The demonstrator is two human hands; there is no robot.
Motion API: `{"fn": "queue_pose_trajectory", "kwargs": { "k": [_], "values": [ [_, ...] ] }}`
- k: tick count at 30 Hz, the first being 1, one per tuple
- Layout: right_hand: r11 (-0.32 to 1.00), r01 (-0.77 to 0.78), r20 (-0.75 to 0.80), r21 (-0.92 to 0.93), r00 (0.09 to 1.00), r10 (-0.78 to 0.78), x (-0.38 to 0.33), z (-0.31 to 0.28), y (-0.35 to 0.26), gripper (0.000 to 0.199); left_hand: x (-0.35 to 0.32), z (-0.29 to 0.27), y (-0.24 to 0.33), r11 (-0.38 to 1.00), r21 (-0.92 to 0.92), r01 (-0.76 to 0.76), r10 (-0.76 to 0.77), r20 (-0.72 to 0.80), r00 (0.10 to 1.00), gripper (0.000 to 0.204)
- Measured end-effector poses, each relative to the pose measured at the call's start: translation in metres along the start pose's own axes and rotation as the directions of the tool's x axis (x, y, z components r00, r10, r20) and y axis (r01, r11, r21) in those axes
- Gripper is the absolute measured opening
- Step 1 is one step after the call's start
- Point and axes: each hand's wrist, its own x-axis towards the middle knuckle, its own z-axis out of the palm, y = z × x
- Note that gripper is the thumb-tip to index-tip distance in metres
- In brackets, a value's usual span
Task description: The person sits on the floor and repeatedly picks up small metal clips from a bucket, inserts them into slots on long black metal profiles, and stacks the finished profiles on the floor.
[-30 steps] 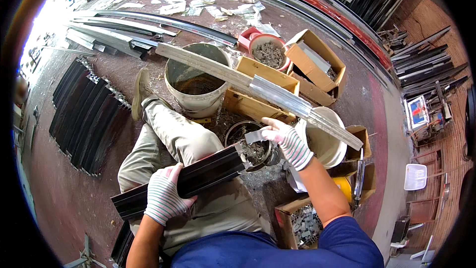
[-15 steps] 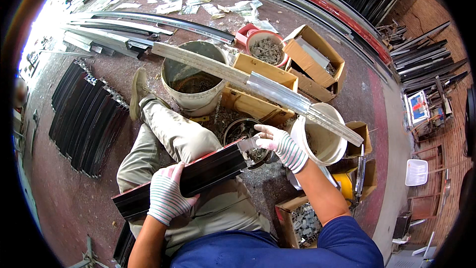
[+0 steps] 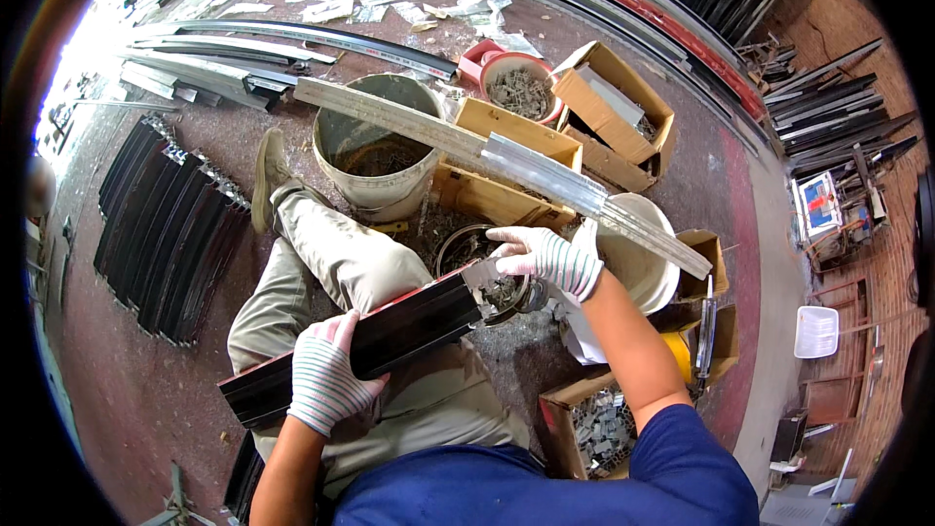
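Note:
A black metal profile (image 3: 414, 326) with a red edge lies slanting across my lap. My left hand (image 3: 331, 370), in a striped white glove, is closed around its lower left part, thumb and fingers on opposite sides. A small silver metal bracket (image 3: 479, 276) sticks out of the profile's far right end. My right hand (image 3: 550, 261), gloved the same way, pinches at this bracket, fingers bent and drawn together; the exact contact is partly hidden. Just beyond that end stands a round pot (image 3: 450, 251) holding small metal pieces.
Stacked black profiles (image 3: 170, 234) lie at left. A large bucket (image 3: 375, 197), wooden boxes (image 3: 497, 197) and a white bucket (image 3: 651, 290) stand ahead, with a long metal bar (image 3: 394, 127) across them. A box of silver brackets (image 3: 599, 429) sits by my right side.
My right hand's fingers have drawn closer together and moved slightly left at the profile's end. The left hand keeps its hold, and the profile is almost unmoved.

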Motion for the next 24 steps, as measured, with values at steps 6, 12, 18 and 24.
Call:
{"fn": "queue_pose_trajectory", "kwargs": {
  "k": [6, 12, 18, 24],
  "values": [
    [0.999, -0.028, 0.018, 0.034, 0.999, 0.028, 0.009, 0.002, 0.006, 0.080, 0.001, 0.002, -0.002, 1.000, -0.002, 0.001, -0.001, 0.009, 1.000, 0.097],
    [0.999, -0.029, -0.039, 0.024, 0.999, 0.030, 0.005, 0.011, 0.006, 0.089, 0.001, 0.001, -0.002, 1.000, 0.000, -0.003, 0.003, 0.005, 1.000, 0.096],
    [0.999, -0.027, -0.121, -0.036, 0.992, 0.023, 0.002, 0.025, 0.003, 0.092, 0.002, 0.001, -0.001, 1.000, 0.001, 0.004, -0.004, 0.009, 1.000, 0.096],
    [0.991, -0.006, -0.186, -0.136, 0.982, -0.019, -0.007, 0.055, -0.024, 0.084, 0.003, 0.000, 0.000, 1.000, 0.000, 0.023, -0.023, 0.023, 0.999, 0.097]
  ]
}}
